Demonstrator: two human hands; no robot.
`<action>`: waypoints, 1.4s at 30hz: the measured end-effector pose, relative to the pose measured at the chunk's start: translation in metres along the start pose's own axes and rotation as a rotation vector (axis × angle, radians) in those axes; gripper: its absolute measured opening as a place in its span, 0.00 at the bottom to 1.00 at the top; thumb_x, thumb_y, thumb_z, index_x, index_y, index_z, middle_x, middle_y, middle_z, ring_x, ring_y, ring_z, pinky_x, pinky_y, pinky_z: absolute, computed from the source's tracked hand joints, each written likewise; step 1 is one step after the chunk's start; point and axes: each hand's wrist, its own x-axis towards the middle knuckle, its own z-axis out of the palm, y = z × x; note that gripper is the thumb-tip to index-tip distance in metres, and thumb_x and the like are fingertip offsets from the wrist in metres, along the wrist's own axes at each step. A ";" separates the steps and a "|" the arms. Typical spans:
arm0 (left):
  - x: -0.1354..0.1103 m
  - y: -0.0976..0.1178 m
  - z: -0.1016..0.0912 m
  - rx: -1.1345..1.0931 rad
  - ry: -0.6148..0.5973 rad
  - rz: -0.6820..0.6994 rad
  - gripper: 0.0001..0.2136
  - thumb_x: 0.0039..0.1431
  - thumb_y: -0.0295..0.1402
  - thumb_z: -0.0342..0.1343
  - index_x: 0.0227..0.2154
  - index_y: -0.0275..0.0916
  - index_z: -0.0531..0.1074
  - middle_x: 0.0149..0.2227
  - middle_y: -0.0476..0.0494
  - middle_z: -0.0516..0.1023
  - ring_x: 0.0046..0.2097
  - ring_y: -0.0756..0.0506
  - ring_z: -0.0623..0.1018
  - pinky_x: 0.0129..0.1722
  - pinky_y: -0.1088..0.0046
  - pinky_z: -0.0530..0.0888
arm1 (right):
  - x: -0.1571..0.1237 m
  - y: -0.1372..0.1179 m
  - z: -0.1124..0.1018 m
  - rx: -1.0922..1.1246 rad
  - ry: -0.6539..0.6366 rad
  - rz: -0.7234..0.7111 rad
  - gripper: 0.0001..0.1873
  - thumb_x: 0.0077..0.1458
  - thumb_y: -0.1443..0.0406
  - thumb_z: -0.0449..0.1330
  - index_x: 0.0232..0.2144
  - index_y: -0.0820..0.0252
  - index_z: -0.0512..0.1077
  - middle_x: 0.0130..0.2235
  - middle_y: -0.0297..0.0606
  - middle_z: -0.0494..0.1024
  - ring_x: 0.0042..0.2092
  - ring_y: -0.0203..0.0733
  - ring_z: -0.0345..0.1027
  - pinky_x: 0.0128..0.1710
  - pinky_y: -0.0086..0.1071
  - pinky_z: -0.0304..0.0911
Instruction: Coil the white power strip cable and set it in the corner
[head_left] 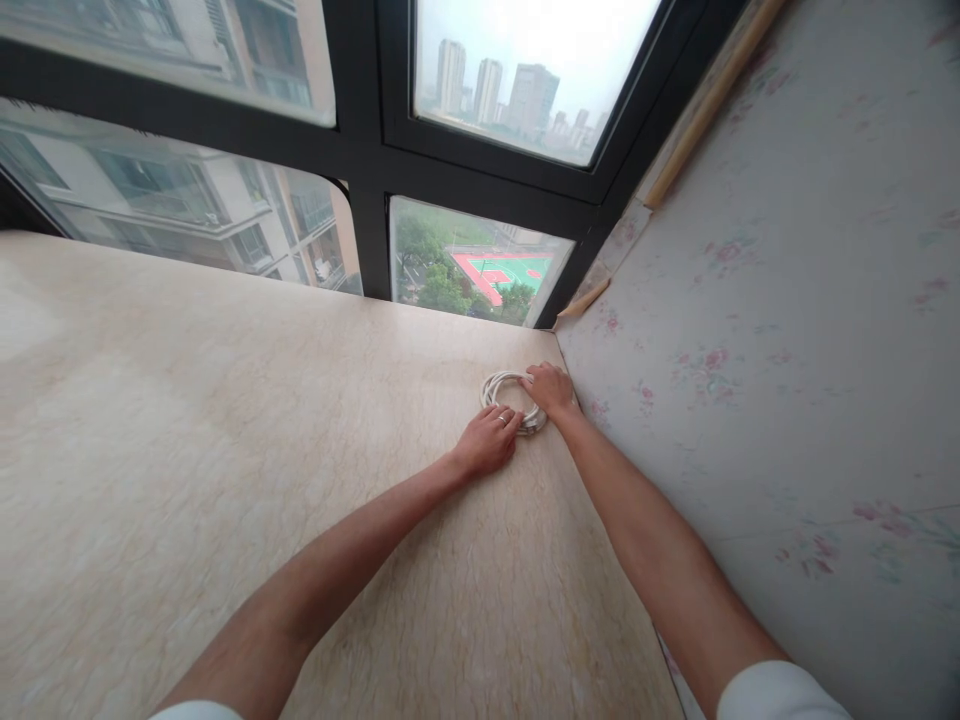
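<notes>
A coiled white cable [491, 386] lies on the stone windowsill [285, 390], close to the corner where the window meets the wall. My left hand [491, 438], with a ring on one finger, is closed over the near left side of the coil. On the coil's right side, my right hand [551, 388] grips it, fingers curled over the loops. Part of the cable is hidden under both hands. What looks like a connector end shows at the near edge of the coil, too small to make out.
A dark window frame [480, 160] runs along the far edge of the sill. The wall [787, 350] on the right carries flowered wallpaper. Its edge is peeling near the window, with a curled strip [586, 300] sticking out just above the corner.
</notes>
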 end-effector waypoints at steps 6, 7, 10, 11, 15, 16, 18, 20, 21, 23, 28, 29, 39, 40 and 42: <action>-0.003 0.004 0.003 0.030 -0.021 -0.055 0.24 0.61 0.29 0.46 0.60 0.31 0.60 0.57 0.30 0.69 0.63 0.36 0.63 0.62 0.56 0.57 | -0.003 0.004 0.005 0.059 0.000 0.036 0.20 0.62 0.53 0.53 0.46 0.60 0.73 0.47 0.52 0.73 0.49 0.51 0.67 0.46 0.39 0.61; -0.003 0.004 0.004 0.038 -0.015 -0.080 0.25 0.61 0.30 0.47 0.61 0.33 0.60 0.59 0.29 0.67 0.65 0.35 0.60 0.62 0.53 0.56 | -0.003 0.005 0.006 0.075 -0.004 0.032 0.20 0.62 0.53 0.53 0.46 0.60 0.73 0.47 0.52 0.73 0.49 0.50 0.68 0.46 0.39 0.61; -0.004 0.005 0.005 0.043 -0.012 -0.169 0.27 0.60 0.33 0.50 0.62 0.37 0.59 0.64 0.28 0.61 0.66 0.32 0.56 0.62 0.48 0.54 | -0.004 0.008 0.005 0.128 -0.015 0.019 0.21 0.62 0.54 0.54 0.50 0.61 0.71 0.48 0.51 0.73 0.48 0.48 0.68 0.47 0.37 0.61; -0.004 0.005 0.006 0.038 -0.020 -0.191 0.27 0.60 0.34 0.50 0.63 0.38 0.59 0.64 0.28 0.59 0.67 0.31 0.56 0.61 0.47 0.55 | -0.004 0.008 0.004 0.145 -0.015 0.017 0.22 0.62 0.54 0.53 0.51 0.61 0.70 0.48 0.51 0.73 0.48 0.48 0.69 0.47 0.36 0.61; -0.004 0.005 0.007 0.007 -0.053 -0.237 0.30 0.60 0.34 0.49 0.65 0.34 0.54 0.65 0.26 0.56 0.67 0.31 0.55 0.61 0.48 0.55 | -0.011 0.005 -0.003 0.212 0.017 0.002 0.24 0.63 0.54 0.51 0.54 0.64 0.68 0.50 0.51 0.73 0.51 0.47 0.68 0.50 0.35 0.61; -0.004 0.005 0.006 0.002 -0.053 -0.250 0.30 0.60 0.34 0.49 0.65 0.32 0.53 0.66 0.25 0.56 0.67 0.31 0.54 0.62 0.47 0.54 | -0.015 0.004 -0.005 0.227 0.032 -0.006 0.24 0.64 0.54 0.51 0.54 0.64 0.67 0.50 0.51 0.73 0.52 0.47 0.67 0.51 0.35 0.60; -0.004 0.006 0.006 -0.001 -0.049 -0.274 0.31 0.60 0.34 0.48 0.65 0.29 0.52 0.66 0.24 0.54 0.68 0.31 0.52 0.62 0.47 0.54 | -0.025 0.003 -0.007 0.250 0.058 -0.019 0.24 0.65 0.54 0.49 0.54 0.65 0.67 0.52 0.51 0.73 0.54 0.47 0.66 0.53 0.35 0.59; -0.004 0.007 0.004 -0.003 -0.045 -0.289 0.31 0.60 0.34 0.48 0.64 0.28 0.53 0.66 0.23 0.53 0.68 0.31 0.52 0.62 0.48 0.54 | -0.038 0.004 -0.007 0.281 0.091 -0.041 0.24 0.64 0.55 0.49 0.54 0.65 0.68 0.52 0.51 0.73 0.55 0.47 0.65 0.54 0.37 0.59; -0.004 0.007 0.004 -0.005 -0.042 -0.292 0.30 0.60 0.34 0.49 0.64 0.28 0.53 0.66 0.23 0.53 0.68 0.31 0.52 0.62 0.48 0.55 | -0.046 0.005 -0.005 0.307 0.114 -0.067 0.23 0.64 0.55 0.50 0.54 0.64 0.68 0.52 0.50 0.73 0.56 0.47 0.65 0.55 0.38 0.59; -0.004 0.008 0.002 -0.006 -0.027 -0.291 0.30 0.59 0.34 0.49 0.64 0.28 0.53 0.66 0.23 0.53 0.68 0.31 0.53 0.61 0.49 0.56 | -0.062 0.007 -0.001 0.373 0.168 -0.137 0.22 0.63 0.56 0.51 0.54 0.62 0.69 0.54 0.49 0.72 0.57 0.48 0.63 0.57 0.41 0.58; -0.008 0.011 -0.003 0.027 0.036 -0.222 0.26 0.57 0.27 0.49 0.59 0.30 0.59 0.63 0.26 0.59 0.66 0.34 0.57 0.60 0.55 0.60 | -0.093 0.010 0.011 0.493 0.213 -0.227 0.18 0.63 0.62 0.50 0.49 0.61 0.74 0.56 0.49 0.72 0.59 0.46 0.63 0.59 0.42 0.57; -0.009 0.012 -0.005 0.027 0.035 -0.199 0.23 0.57 0.25 0.48 0.57 0.32 0.62 0.61 0.28 0.63 0.64 0.36 0.60 0.58 0.57 0.62 | -0.096 0.009 0.012 0.518 0.213 -0.227 0.18 0.63 0.64 0.49 0.48 0.61 0.75 0.55 0.48 0.73 0.58 0.45 0.64 0.59 0.42 0.58; -0.006 0.015 -0.015 0.077 -0.032 -0.189 0.18 0.59 0.28 0.48 0.52 0.40 0.66 0.50 0.36 0.71 0.52 0.38 0.69 0.48 0.60 0.67 | -0.103 0.006 0.007 0.621 0.265 -0.242 0.18 0.63 0.66 0.46 0.46 0.58 0.75 0.48 0.43 0.78 0.51 0.42 0.70 0.54 0.38 0.63; -0.005 0.015 -0.016 0.074 -0.038 -0.197 0.18 0.59 0.28 0.49 0.53 0.40 0.66 0.49 0.36 0.71 0.51 0.38 0.69 0.47 0.60 0.67 | -0.103 0.006 0.006 0.621 0.262 -0.247 0.18 0.63 0.66 0.47 0.46 0.58 0.75 0.47 0.43 0.78 0.51 0.42 0.70 0.54 0.38 0.63; -0.004 0.014 -0.017 0.060 -0.040 -0.200 0.18 0.59 0.30 0.49 0.53 0.39 0.66 0.49 0.36 0.71 0.51 0.37 0.69 0.46 0.61 0.67 | -0.102 0.007 0.004 0.617 0.257 -0.247 0.18 0.62 0.67 0.47 0.45 0.57 0.76 0.46 0.42 0.79 0.50 0.43 0.71 0.53 0.38 0.64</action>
